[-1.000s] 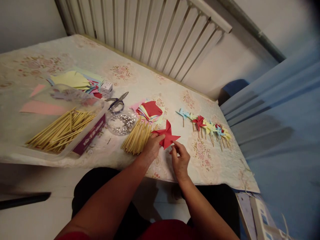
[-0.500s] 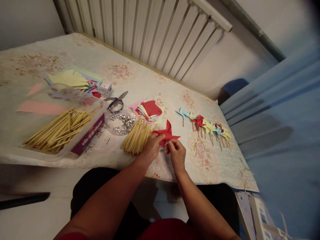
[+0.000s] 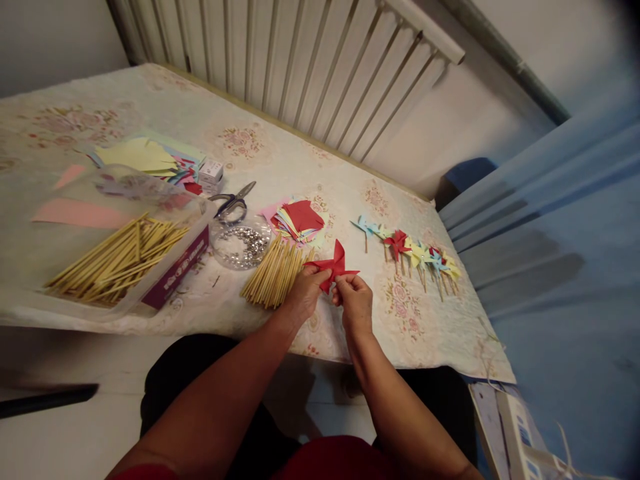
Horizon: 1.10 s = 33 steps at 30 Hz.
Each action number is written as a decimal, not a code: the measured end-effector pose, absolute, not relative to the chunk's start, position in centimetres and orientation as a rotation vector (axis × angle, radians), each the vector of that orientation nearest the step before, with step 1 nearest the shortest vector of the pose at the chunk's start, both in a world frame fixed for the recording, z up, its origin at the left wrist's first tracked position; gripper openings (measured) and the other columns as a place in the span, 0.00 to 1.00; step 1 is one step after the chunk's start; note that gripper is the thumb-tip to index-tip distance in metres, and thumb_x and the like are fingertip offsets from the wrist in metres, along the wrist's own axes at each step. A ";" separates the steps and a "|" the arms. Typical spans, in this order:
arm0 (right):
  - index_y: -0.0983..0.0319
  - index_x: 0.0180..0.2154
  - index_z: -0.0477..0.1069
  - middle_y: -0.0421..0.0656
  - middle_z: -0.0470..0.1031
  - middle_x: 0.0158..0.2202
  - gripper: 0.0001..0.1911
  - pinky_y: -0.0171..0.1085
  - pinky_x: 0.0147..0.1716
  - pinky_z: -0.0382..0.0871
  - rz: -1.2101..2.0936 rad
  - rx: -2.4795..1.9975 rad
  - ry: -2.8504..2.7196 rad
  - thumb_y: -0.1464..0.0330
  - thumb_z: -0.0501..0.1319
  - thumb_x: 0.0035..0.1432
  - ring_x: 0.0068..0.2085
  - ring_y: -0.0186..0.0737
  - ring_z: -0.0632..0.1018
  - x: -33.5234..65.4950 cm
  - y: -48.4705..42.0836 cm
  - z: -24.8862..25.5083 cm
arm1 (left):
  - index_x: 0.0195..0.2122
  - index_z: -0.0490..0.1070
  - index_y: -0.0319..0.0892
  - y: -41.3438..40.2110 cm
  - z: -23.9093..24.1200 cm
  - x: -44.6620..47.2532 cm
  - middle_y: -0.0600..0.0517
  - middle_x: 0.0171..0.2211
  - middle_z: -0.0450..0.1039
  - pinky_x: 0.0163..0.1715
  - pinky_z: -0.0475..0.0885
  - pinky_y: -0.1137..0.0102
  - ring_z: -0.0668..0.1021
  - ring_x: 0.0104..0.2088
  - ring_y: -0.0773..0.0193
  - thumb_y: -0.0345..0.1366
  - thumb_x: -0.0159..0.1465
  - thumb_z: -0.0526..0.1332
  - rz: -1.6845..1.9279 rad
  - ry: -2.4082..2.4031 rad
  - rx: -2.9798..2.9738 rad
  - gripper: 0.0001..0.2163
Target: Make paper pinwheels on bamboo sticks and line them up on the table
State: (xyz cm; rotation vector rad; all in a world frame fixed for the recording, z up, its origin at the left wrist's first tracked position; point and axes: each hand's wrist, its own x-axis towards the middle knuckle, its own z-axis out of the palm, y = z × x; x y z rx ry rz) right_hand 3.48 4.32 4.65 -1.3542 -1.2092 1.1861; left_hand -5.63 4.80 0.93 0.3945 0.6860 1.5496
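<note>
A red paper pinwheel (image 3: 334, 265) is held just above the near edge of the table (image 3: 280, 160). My left hand (image 3: 304, 293) pinches its left side from below. My right hand (image 3: 354, 303) pinches its lower right part, fingers closed on the paper. Right beside my left hand lies a loose pile of wooden sticks (image 3: 274, 275). Behind it sits a stack of coloured paper squares (image 3: 299, 221) with a red one on top.
A row of finished pinwheels (image 3: 415, 255) lies to the right. A clear dish of shiny pins (image 3: 241, 245), scissors (image 3: 234, 202), a plastic box of sticks (image 3: 120, 260) and coloured paper sheets (image 3: 145, 160) lie to the left. A radiator (image 3: 300, 60) stands behind.
My right hand has moved left and closed onto the red pinwheel, which has drawn in slightly towards my hands. My left hand has kept its grip.
</note>
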 end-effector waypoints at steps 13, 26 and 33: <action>0.61 0.23 0.67 0.34 0.67 0.15 0.12 0.31 0.15 0.52 1.212 -1.369 -1.254 0.61 0.65 0.47 0.15 0.28 0.64 4.1 5.3 4.3 | 0.26 0.73 0.37 5.3 -0.3 -5.5 0.54 0.23 0.71 0.26 0.62 0.73 0.70 0.24 0.69 0.34 0.51 0.64 1.566 0.742 0.482 0.05; 0.60 0.21 0.65 0.33 0.66 0.15 0.14 0.32 0.16 0.51 1.201 -1.407 -1.246 0.60 0.66 0.45 0.15 0.29 0.63 4.0 5.4 4.7 | 0.24 0.74 0.38 5.0 0.4 -5.6 0.55 0.22 0.70 0.27 0.62 0.74 0.69 0.24 0.69 0.32 0.49 0.64 1.569 0.769 0.490 0.03; 0.60 0.21 0.65 0.33 0.66 0.14 0.14 0.31 0.15 0.51 1.198 -1.410 -1.245 0.60 0.66 0.45 0.15 0.28 0.63 4.0 5.5 4.6 | 0.25 0.74 0.37 5.0 0.6 -5.6 0.55 0.21 0.69 0.26 0.62 0.73 0.69 0.23 0.69 0.33 0.49 0.65 1.546 0.728 0.484 0.04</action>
